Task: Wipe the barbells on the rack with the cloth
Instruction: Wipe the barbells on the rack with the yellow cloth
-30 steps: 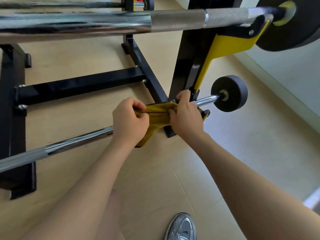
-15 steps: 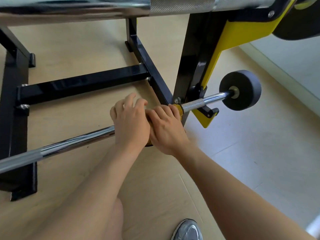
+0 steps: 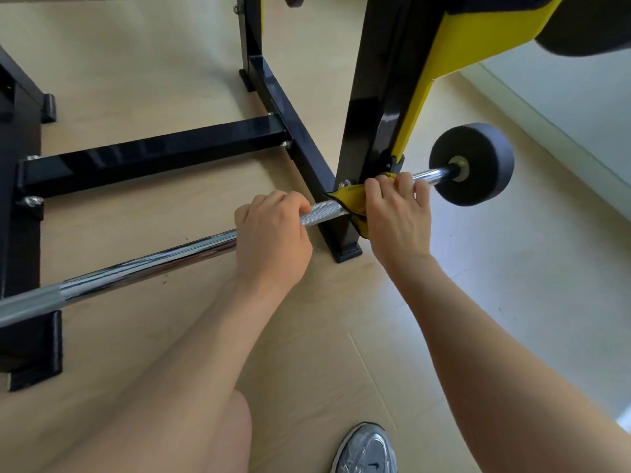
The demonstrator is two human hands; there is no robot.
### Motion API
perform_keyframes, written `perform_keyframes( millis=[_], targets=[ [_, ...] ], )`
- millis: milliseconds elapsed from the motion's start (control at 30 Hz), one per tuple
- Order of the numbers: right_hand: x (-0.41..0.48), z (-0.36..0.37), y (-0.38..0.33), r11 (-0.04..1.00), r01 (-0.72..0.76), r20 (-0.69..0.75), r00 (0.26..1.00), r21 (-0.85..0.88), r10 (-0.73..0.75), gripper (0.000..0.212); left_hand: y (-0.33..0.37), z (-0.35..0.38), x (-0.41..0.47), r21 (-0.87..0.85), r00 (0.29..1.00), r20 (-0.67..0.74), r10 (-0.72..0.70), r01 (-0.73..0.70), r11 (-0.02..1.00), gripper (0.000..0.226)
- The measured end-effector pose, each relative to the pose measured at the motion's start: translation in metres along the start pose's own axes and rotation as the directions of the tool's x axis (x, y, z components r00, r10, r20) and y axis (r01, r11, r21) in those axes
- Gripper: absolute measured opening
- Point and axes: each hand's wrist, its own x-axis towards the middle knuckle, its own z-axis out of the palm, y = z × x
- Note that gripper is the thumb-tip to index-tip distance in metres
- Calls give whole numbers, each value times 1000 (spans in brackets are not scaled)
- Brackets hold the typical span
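The right hand (image 3: 397, 216) is curled around a crumpled yellow cloth (image 3: 348, 199), pressing it onto the low chrome barbell (image 3: 146, 268) just where the bar crosses the black steel rack upright (image 3: 372, 97), near the small black end plate (image 3: 473, 163). The left hand (image 3: 273, 240) is closed bare on the knurled section beside it, steadying the bar. I judge the wiping mid-course: this end is being rubbed, the long shiny shaft leftward looks clean but unconfirmed, and any higher bars remain.
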Motion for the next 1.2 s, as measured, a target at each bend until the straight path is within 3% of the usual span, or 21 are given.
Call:
perform_keyframes(
  millis=[100, 233, 367, 500, 600, 667, 767, 867, 967, 1133, 1200],
  targets=[
    [4, -2, -6, 996, 30, 33, 999, 87, -33, 52, 0, -16, 0, -25, 1000, -7, 6, -6, 1000, 32],
    [16, -16, -33, 938, 302, 72, 945, 173, -318, 44, -23, -38, 3, -29, 998, -45, -50, 48, 998, 35],
    [7, -37, -85, 818, 504, -70, 860, 276, -505, 30, -52, -52, 3, -60, 980, -114, -161, 155, 986, 37],
    [-6, -68, -163, 662, 713, -118, 696, 230, -708, 52, -70, -64, 3, -101, 958, -134, -255, 242, 965, 38],
    [1, -73, -169, 557, 800, -127, 591, 226, -797, 42, -79, -73, -2, -115, 963, -72, -260, 251, 961, 35],
    [13, -62, -139, 564, 758, -150, 631, 328, -761, 34, -87, -79, -6, -128, 975, 17, -222, 222, 967, 33],
    [26, -37, -83, 688, 587, -152, 796, 427, -586, 34, -100, -89, -12, -117, 973, 78, -218, 226, 967, 36],
    [23, -33, -77, 752, 541, -146, 836, 377, -529, 40, -111, -101, -16, -118, 957, 73, -279, 286, 951, 38],
    [21, -47, -100, 733, 592, -97, 796, 335, -598, 48, -118, -110, -19, -123, 948, 35, -317, 319, 940, 36],
    [-6, -98, -223, 596, 774, -75, 622, 215, -780, 30, -120, -117, -22, -124, 911, -71, -407, 397, 910, 32],
    [-14, -113, -265, 562, 731, -36, 621, 388, -783, 30, -128, -118, -22, -117, 897, -112, -428, 415, 902, 32]
  ],
)
